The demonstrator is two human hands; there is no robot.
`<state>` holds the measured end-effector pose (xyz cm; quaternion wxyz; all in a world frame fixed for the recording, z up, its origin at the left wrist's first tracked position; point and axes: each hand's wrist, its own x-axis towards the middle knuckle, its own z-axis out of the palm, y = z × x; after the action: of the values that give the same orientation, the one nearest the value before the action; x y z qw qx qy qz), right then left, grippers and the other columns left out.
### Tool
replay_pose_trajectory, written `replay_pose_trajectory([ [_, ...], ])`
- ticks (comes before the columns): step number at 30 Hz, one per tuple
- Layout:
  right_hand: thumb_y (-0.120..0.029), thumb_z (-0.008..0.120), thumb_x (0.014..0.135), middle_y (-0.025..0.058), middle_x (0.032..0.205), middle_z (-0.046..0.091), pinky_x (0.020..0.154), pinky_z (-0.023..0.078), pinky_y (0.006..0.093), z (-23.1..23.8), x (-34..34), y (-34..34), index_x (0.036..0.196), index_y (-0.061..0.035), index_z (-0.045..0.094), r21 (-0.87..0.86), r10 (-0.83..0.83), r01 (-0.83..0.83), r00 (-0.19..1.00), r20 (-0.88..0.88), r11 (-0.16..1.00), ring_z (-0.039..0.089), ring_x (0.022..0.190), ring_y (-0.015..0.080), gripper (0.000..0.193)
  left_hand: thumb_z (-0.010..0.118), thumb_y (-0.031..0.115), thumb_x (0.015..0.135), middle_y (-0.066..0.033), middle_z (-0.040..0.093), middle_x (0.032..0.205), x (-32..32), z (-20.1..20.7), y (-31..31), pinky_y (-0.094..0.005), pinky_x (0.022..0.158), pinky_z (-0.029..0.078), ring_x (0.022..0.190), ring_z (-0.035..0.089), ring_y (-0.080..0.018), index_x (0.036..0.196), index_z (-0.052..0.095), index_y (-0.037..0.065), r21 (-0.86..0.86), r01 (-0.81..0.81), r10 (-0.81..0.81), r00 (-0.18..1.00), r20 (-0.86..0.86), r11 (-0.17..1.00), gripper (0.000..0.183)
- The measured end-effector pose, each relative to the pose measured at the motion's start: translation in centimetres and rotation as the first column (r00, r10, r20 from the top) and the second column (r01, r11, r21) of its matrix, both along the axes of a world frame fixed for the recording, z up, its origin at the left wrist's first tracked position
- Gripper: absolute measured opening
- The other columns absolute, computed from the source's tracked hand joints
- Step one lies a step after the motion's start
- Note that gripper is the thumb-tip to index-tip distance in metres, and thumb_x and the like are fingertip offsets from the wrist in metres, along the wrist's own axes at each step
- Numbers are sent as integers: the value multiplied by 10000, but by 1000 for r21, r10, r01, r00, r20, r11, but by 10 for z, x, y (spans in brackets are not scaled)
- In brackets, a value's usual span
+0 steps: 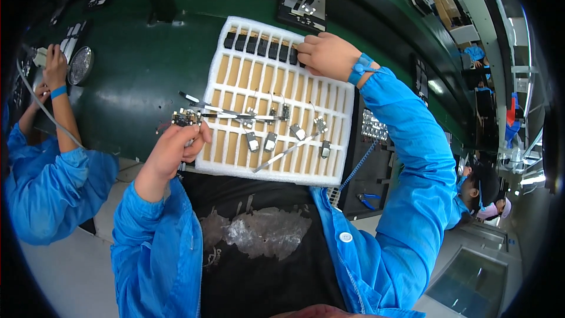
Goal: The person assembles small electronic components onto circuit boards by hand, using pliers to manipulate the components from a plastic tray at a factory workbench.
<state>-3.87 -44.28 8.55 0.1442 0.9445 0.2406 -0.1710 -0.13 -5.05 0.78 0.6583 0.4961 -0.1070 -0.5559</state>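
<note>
My left hand (175,150), at the near left corner of a white foam tray (268,175), pinches a small circuit board (186,118) with thin black and white strips hanging off it over the tray. My right hand (331,56) is at the tray's far right corner, its fingers bent down over the right end of the far row. There they close on a black block, mostly hidden under the fingertips. Several more black blocks (262,46) fill that row. Small silver-and-black modules (270,142) and a loose strip (286,153) lie across the tray's nearer slots.
A black fixture (302,1) stands beyond the tray on the green bench (141,82). To the right are blue-handled pliers (369,200) and a coiled blue cord (358,168). At the left, a co-worker's hands (55,70) work beside a round metallic disc (80,66).
</note>
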Motion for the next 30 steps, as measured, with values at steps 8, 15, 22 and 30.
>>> replay_pose_trajectory([
  [8, -158, 670, 840, 118, 1168, 586, 927, 512, 395, -13, -11, -11, 1100, -62, 591, 63, 37, -41, 997, 71, 997, 593, 1096, 290, 288, 361, 223, 1009, 57, 354, 555, 2, 1, 3, -219, 461, 215, 495, 260, -41, 907, 561, 30, 18, -8, 8, 1000, 16, 1000, 295],
  [15, -156, 657, 840, 137, 1098, 584, 851, 534, 407, -16, -3, -15, 1065, -53, 543, 97, 70, -74, 996, 52, 993, 620, 1004, 322, 272, 383, 231, 1008, 59, 348, 549, 6, 7, 8, -225, 476, 225, 493, 269, -39, 900, 577, 26, 39, -19, 17, 998, 52, 999, 301],
  [22, -136, 629, 815, 166, 988, 607, 705, 559, 439, -15, -5, -4, 984, -28, 563, 48, 7, -7, 1000, 5, 999, 660, 849, 340, 211, 431, 278, 1006, 79, 335, 562, 0, 1, 4, -235, 474, 214, 501, 258, -39, 915, 624, 34, 64, -13, 12, 1000, 9, 998, 323],
  [30, -137, 627, 827, 147, 971, 597, 753, 553, 424, -10, -12, -11, 1008, -46, 555, 95, 27, -28, 1000, 12, 995, 643, 904, 337, 215, 411, 245, 1006, 70, 344, 558, 0, -1, 7, -235, 472, 216, 494, 262, -43, 911, 620, 15, 31, 2, -2, 1000, 19, 1000, 325],
])
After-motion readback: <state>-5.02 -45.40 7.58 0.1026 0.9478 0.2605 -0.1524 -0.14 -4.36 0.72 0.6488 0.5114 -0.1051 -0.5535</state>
